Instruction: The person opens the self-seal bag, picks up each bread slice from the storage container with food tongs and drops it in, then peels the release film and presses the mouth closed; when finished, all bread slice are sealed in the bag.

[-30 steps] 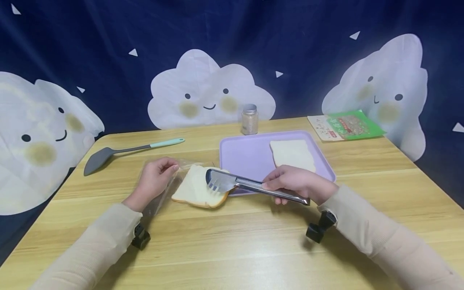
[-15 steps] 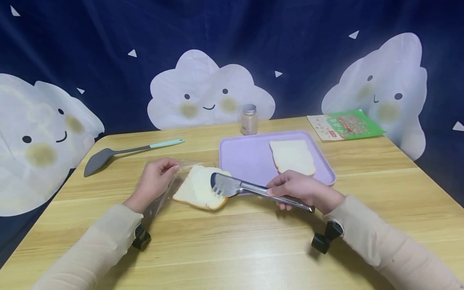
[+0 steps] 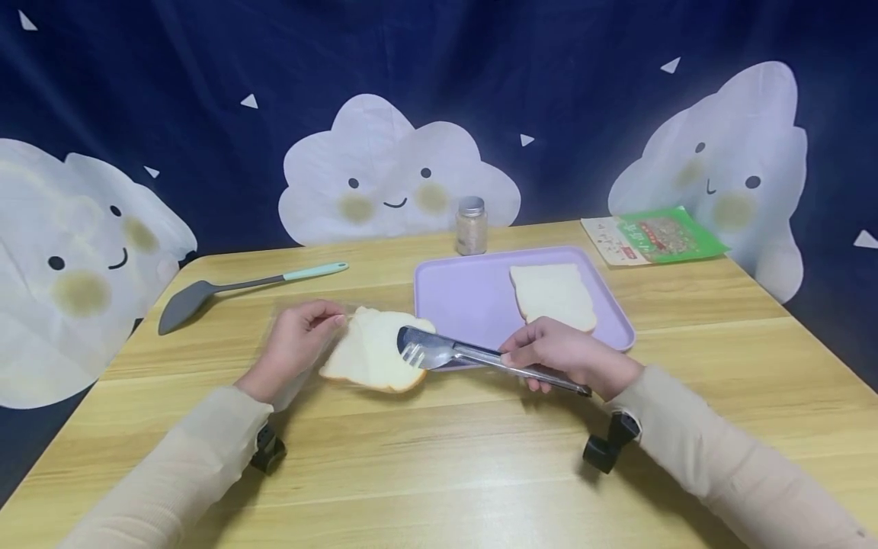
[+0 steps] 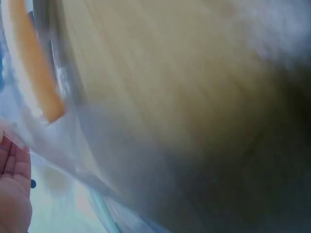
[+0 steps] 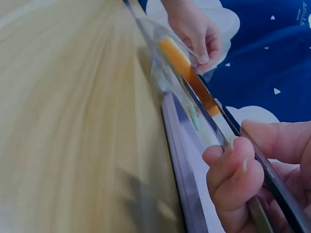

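Note:
In the head view the left hand point(image 3: 295, 347) pinches the edge of a clear plastic bag point(image 4: 73, 165), which surrounds the left part of a bread slice point(image 3: 373, 351). The right hand point(image 3: 565, 354) grips metal tongs point(image 3: 480, 357) by their handles. The right wrist view shows the tong arms point(image 5: 277, 184) on either side of the slice's brown crust point(image 5: 187, 73), above the table. A second bread slice point(image 3: 552, 296) lies on the right side of the purple tray point(image 3: 456, 297).
A grey spatula with a mint handle point(image 3: 315, 271) lies at the back left. Behind the tray stands a glass jar point(image 3: 472, 229) with a metal lid. A green and white packet point(image 3: 655, 238) lies at the back right of the wooden table point(image 3: 439, 473).
The held slice and tongs first shifted right and toward the front, then slightly back left. The left hand has stayed nearly in place, its fingertips moving slightly right.

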The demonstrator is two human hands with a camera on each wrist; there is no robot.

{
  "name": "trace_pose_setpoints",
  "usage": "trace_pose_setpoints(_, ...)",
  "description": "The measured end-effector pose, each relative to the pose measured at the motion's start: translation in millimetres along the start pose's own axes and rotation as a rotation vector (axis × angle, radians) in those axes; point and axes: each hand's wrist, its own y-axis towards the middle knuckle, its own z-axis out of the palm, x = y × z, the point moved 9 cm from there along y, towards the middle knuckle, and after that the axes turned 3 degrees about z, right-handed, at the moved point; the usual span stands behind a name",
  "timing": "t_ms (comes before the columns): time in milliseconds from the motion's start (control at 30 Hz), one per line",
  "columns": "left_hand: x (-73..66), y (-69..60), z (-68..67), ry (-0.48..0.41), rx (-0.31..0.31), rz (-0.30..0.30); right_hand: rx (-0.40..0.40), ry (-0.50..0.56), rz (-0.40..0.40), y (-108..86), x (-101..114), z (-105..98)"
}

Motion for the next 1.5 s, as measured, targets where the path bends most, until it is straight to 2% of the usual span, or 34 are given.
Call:
trace_pose_setpoints(133,-5.5,0.0,3.2,-0.021,0.016,-0.006,0.014,-0.012,-0.014,4.9,7,2)
trace_pose_setpoints(300,-14.9,-0.9,5.8,-0.041,0.021,0.043,-0.013,-0.065,-0.030,11.0,13,2)
trace_pose_setpoints(467,-14.4,-0.3,5.1,-0.020,-0.003,0.091,0.005,-0.029,-0.025,14.1,15,3)
trace_pose_setpoints(600,-11.7,0.3,3.5,-0.029,-0.016,0.075,0.015,-0.011,-0.043,16.5,16,4)
trace_pose_setpoints(767,-9.4,0.0,2.5,-0.103,0.000,0.009,-0.025,-0.067,-0.050,19.7,12,5)
trace_pose_setpoints(900,-5.0,-0.2,1.3,-0.120,0.009,-0.030,-0.028,-0.032,-0.047,20.0,14,7)
trace_pose_setpoints(1033,-1.9,0.7,4.6,-0.087,0.047,-0.026,-0.001,0.046,-0.055,20.9,16,9)
trace_pose_setpoints(1167,-2.3,0.4,7.1,-0.090,0.070,-0.029,0.001,0.030,-0.066,22.7,15,11)
trace_pose_setpoints(1333,-2.4,-0.2,4.2,-0.114,0.047,-0.043,-0.033,0.005,-0.071,26.7,17,13)
trace_pose_setpoints(1500,-0.3,0.4,-1.7,-0.085,0.019,-0.055,-0.080,-0.053,-0.063,29.1,21,12)
